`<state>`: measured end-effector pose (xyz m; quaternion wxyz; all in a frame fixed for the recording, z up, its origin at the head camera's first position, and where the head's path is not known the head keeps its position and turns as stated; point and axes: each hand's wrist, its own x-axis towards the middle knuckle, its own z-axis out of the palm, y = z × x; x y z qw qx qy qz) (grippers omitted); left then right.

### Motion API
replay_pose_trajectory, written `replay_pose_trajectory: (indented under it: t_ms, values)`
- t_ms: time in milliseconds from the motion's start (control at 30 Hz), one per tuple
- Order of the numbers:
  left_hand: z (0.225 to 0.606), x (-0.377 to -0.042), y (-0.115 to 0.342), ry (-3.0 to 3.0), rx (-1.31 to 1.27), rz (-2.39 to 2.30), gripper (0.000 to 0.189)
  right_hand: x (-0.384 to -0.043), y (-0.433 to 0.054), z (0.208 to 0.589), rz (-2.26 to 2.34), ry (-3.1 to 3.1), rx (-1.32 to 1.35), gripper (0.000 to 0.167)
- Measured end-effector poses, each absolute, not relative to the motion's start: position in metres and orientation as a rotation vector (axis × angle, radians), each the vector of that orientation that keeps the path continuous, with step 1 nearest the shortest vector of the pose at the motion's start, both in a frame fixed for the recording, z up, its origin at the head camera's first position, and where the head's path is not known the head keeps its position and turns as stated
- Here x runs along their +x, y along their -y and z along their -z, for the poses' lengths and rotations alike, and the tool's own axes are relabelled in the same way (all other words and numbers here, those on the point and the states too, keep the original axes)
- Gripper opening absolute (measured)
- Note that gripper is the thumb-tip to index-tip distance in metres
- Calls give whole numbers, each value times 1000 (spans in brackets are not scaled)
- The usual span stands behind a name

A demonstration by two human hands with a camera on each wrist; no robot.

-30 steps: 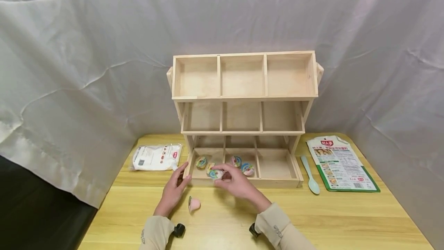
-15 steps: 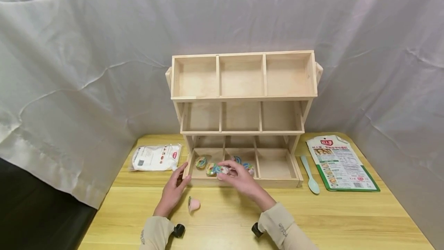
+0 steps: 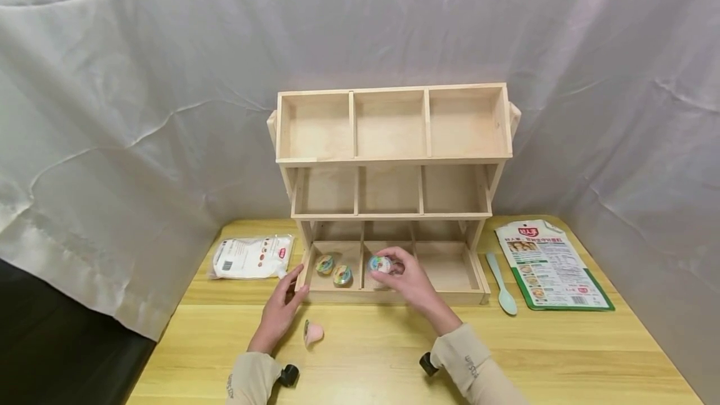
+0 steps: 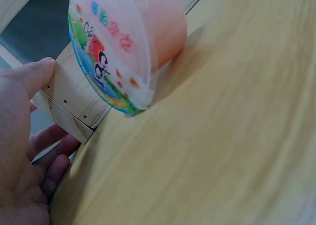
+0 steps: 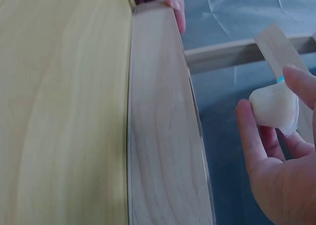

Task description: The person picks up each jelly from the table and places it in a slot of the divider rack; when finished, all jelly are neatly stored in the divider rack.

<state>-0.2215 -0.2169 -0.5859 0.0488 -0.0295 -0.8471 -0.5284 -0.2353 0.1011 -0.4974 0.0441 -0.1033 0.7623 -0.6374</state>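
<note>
At the middle compartment of the bottom tray (image 3: pixel 332 297) of a three-tiered wooden rack (image 3: pixel 394 160), the right hand (image 3: pixel 415 285) pinches a jelly cup (image 3: pixel 380 263) between thumb and fingers. The cup's printed lid faces the head camera, and its pale, rounded body shows in the right wrist view; from where I stand, I cannot tell whether it touches the tray. The hand hides part of that compartment.

The left hand (image 3: pixel 279 311) holds the tray's front left corner, thumb on one side and fingers bent around the other. Two further jelly cups (image 3: pixel 342 275) lie near each other in the left compartment, lids up. A pink jelly cup (image 3: pixel 314 332) lies on its side on the counter (image 3: pixel 562 361), in front of the tray and just beside the left hand, its lid turned leftward.

Left of the rack lies a white packet (image 3: pixel 247 256); to its right, a pale green spoon (image 3: pixel 502 285) and a larger, green-edged pouch (image 3: pixel 557 267). Grey cloth (image 3: pixel 394 24) hangs behind.
</note>
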Motion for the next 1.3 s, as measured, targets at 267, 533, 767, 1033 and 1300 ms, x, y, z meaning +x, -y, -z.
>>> replay_pose_trajectory:
  t_ms: [267, 533, 767, 1033, 1300]
  values:
    - [584, -220, 216, 2591, -97, 1594, 57, -244, -121, 497, 2006, -2346, -222, 46]
    - [584, -220, 216, 2585, -86, 1590, 57, -247, -137, 498, 2021, -2371, -157, 49]
    - [585, -221, 215, 2583, -77, 1588, 56, -247, -149, 498, 1939, -2491, -104, 52]
    - [584, -221, 216, 2577, -88, 1604, 56, -250, -161, 503, 1860, -2614, -64, 49]
    - [585, -222, 215, 2542, -93, 1613, 56, -252, -171, 507, 1811, -2647, 18, 50]
